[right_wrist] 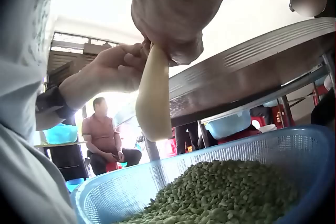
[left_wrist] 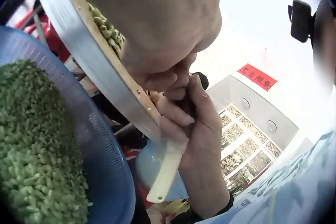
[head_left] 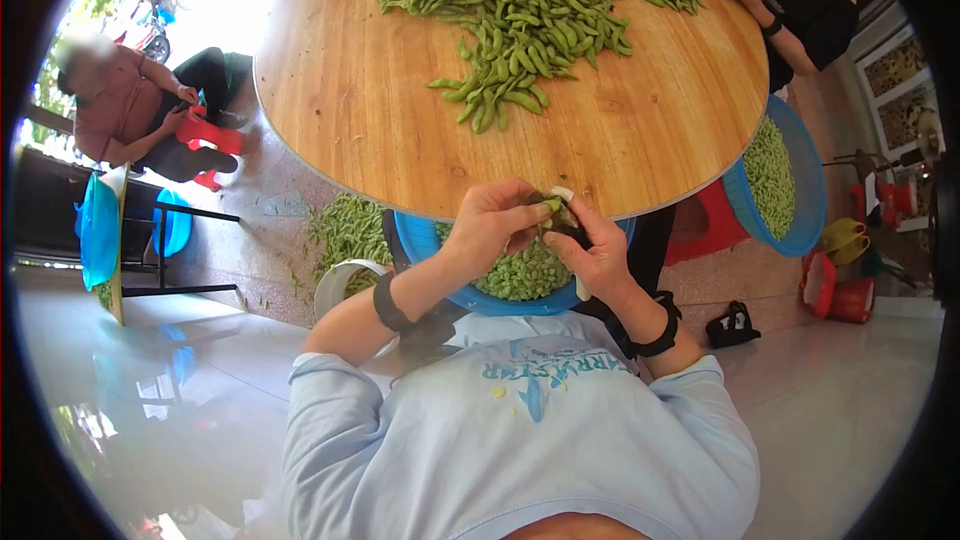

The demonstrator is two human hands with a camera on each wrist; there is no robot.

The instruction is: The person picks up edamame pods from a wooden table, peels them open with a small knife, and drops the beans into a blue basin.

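Observation:
Both hands meet at the near edge of the round wooden table (head_left: pixel 350 110), above a blue basket (left_wrist: pixel 113 182) of shelled green beans (head_left: pixel 525 275). My left hand (head_left: pixel 495 222) pinches a green bean pod (head_left: pixel 553 204) between thumb and fingers. Beside it my right hand (head_left: pixel 598 252) grips a tool by its flat cream handle (left_wrist: pixel 167 174), which has a small hole at the end. The handle hangs below the palm in the right wrist view; fingers hide the tool's working end. Something dark shows between the hands in the head view.
A large heap of pods (head_left: pixel 520 25) covers the table's middle. More pods (head_left: pixel 350 235) lie on the floor by a white bucket (head_left: pixel 335 285). Another blue basket of beans (head_left: pixel 800 165) stands right. One person (head_left: pixel 125 105) sits left; another (head_left: pixel 800 0) handles something at the table's far right.

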